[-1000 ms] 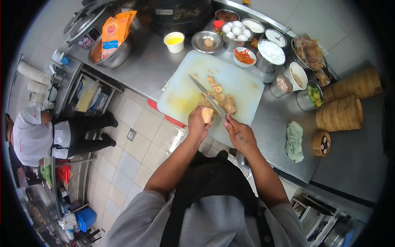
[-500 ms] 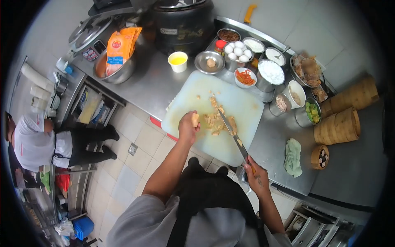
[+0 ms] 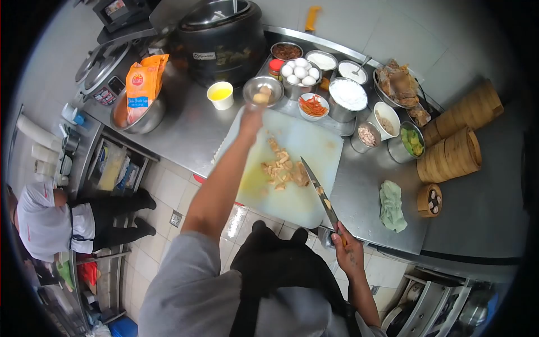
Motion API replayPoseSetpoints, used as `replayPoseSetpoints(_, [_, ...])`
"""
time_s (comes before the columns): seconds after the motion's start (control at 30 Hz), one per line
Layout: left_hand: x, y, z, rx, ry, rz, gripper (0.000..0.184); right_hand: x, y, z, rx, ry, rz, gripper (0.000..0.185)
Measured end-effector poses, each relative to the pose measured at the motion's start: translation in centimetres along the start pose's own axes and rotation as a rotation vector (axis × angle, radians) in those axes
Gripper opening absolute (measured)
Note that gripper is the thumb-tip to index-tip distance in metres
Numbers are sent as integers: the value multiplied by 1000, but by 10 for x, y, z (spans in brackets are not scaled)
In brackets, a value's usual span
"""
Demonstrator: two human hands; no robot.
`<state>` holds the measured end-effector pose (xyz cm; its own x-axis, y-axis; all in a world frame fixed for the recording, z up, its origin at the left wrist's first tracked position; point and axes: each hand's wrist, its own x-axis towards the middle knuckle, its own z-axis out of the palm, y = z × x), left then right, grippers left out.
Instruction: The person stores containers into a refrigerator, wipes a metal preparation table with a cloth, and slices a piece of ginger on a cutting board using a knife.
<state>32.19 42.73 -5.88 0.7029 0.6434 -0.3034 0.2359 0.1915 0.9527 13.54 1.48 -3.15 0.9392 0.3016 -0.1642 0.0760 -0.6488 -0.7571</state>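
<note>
My left hand (image 3: 252,116), smeared by motion, reaches to the near rim of a small steel bowl (image 3: 276,95). Inside that bowl, just past my fingers, are a pale tan piece of food (image 3: 260,98) and a darker one; I cannot tell whether my fingers still touch the pale piece. My right hand (image 3: 346,247) is closed round the handle of a long kitchen knife (image 3: 321,194), with pale bits stuck to its blade. The blade points away from me over the right part of a white cutting board (image 3: 317,140). Chopped tan pieces (image 3: 281,168) lie mid-board.
Behind the board stand a bowl of eggs (image 3: 300,72), a bowl of orange strips (image 3: 313,105) and a tub of white powder (image 3: 348,94). A yellow-filled cup (image 3: 220,95) is at left. Bamboo steamers (image 3: 449,154) and a green cloth (image 3: 393,206) are right. A co-worker (image 3: 45,222) stands far left.
My left hand has moved from above the board up to the steel bowl, carrying a pale piece that now shows in it. The knife stays in my right hand, its tip farther from the chopped pieces.
</note>
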Motion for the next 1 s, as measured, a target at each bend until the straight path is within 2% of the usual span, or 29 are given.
replayPoseSetpoints(0.07, [-38, -26, 5, 298, -130, 198, 55, 0, 7, -2, -28, 35, -26, 45])
replayPoseSetpoints(0.1, [-78, -46, 14, 259, -91, 402, 51, 0, 9, -2, -63, 64, -45, 45])
replayPoseSetpoints(0.13, [-128, -49, 21, 415, -47, 848, 50, 3, 6, -6, -58, 73, -44, 45])
replayPoseSetpoints(0.2, [-208, -46, 17, 759, -445, 1054, 58, 7, -6, -18, -449, 54, -78, 44])
replayPoseSetpoints(0.23, [-237, -48, 18, 947, -635, 1037, 64, 10, -10, -20, -451, 48, -76, 44])
replayPoseSetpoints(0.27, [-255, -53, 20, 984, -725, 1057, 68, 15, -14, -22, -458, 39, -133, 44])
replayPoseSetpoints(0.3, [-258, -55, 19, 984, -716, 1059, 68, 21, -22, -23, -464, 33, -195, 45])
replayPoseSetpoints(0.37, [-258, -59, 18, 1070, -771, 840, 70, 34, -40, -25, -479, 4, -266, 44])
replayPoseSetpoints(0.4, [-250, -68, 14, 1051, -634, 897, 69, 39, -46, -25, -530, -13, -339, 43])
replayPoseSetpoints(0.43, [-241, -77, 9, 1050, -629, 897, 69, 44, -52, -24, -581, -31, -411, 42])
replayPoseSetpoints(0.5, [-221, -75, -2, 1118, -498, 929, 68, 54, -68, -26, -631, -57, -408, 41])
replayPoseSetpoints(0.7, [-175, -84, -27, 1136, -318, 814, 68, 65, -79, -46, -727, -52, -447, 43])
replayPoseSetpoints(0.77, [-158, -95, -32, 1170, -151, 795, 69, 62, -75, -65, -762, -54, -378, 44])
replayPoseSetpoints(0.83, [-154, -93, -30, 1160, -136, 742, 68, 56, -63, -84, -718, -43, -329, 42])
replayPoseSetpoints(0.9, [-153, -88, -25, 986, -56, 734, 55, 48, -51, -98, -389, 68, -274, 40])
replayPoseSetpoints(0.93, [-148, -87, -23, 985, -52, 735, 55, 41, -55, -105, -337, 37, -125, 39])
replayPoseSetpoints(0.97, [-139, -84, -21, 830, -48, 781, 43, 37, -44, -104, -338, 39, -129, 39])
replayPoseSetpoints(1.0, [-129, -80, -17, 674, -45, 825, 31, 30, -25, -100, -209, 110, -91, 38])
